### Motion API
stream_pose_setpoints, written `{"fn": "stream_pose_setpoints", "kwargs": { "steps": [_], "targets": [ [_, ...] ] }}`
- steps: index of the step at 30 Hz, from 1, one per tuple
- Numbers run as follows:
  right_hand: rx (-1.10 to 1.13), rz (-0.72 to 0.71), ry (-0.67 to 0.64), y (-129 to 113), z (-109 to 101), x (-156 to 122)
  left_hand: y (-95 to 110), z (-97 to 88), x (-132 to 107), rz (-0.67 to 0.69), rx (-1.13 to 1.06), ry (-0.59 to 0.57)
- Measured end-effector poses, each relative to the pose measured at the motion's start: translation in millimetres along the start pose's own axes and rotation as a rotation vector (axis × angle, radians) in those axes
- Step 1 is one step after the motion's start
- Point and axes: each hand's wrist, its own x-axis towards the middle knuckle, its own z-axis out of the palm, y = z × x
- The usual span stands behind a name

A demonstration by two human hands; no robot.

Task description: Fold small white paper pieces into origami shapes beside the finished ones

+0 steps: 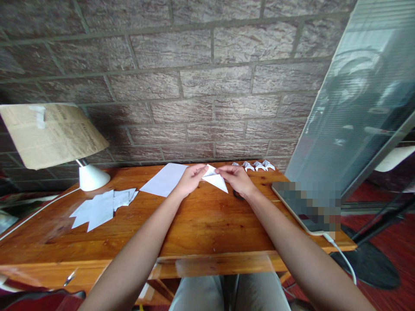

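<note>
Between my two hands, above the far half of the table, is a folded piece of white paper (216, 182) with a point toward the lower right. My left hand (192, 177) pinches its left edge between thumb and fingers. On the right edge, my right hand (238, 178) grips it the same way. A dark round object (238, 195) lies under my right wrist, mostly hidden. Behind that hand stands a row of several small folded paper shapes (259, 166). Left of my left hand lies a flat white sheet of paper (164, 179).
Several loose paper pieces (102, 208) lie on the left of the wooden table (201, 233). A lamp with a paper shade (53, 134) stands behind them. At the right edge rests a blurred flat device (301, 207) with a white cable (345, 259). A brick wall (194, 86) rises behind.
</note>
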Motion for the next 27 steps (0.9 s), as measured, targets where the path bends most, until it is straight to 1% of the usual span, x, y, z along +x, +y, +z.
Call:
{"fn": "stream_pose_setpoints", "kwargs": {
  "steps": [2,4,7,10,14,17,23,27],
  "targets": [
    [0.005,0.017,0.015,2.5,-2.7,2.1,0.1,-2.1,0.2,-0.06,-0.084,-0.074],
    [0.007,0.027,0.02,3.5,-5.0,3.5,0.5,-4.6,0.1,-0.089,-0.149,-0.134],
    [0.021,0.034,0.016,2.8,-7.1,4.2,0.1,-8.1,0.3,-0.119,-0.165,-0.176],
    [0.055,0.049,0.022,0.7,-8.3,4.2,-1.4,-9.9,1.1,-0.143,-0.123,-0.151],
    [0.08,0.052,0.037,0.3,-10.9,4.9,-1.3,-8.0,1.3,-0.084,-0.104,-0.119],
    [0.076,0.038,0.046,2.8,-13.4,6.0,-0.3,-4.8,0.5,-0.081,-0.13,-0.103],
    [0.018,0.008,0.039,1.6,-10.2,4.5,-3.0,0.6,0.0,-0.074,-0.089,-0.14],
    [-0.013,0.012,0.042,-4.1,-3.7,1.4,-4.6,2.0,0.7,-0.056,-0.039,-0.048]
  ]
}}
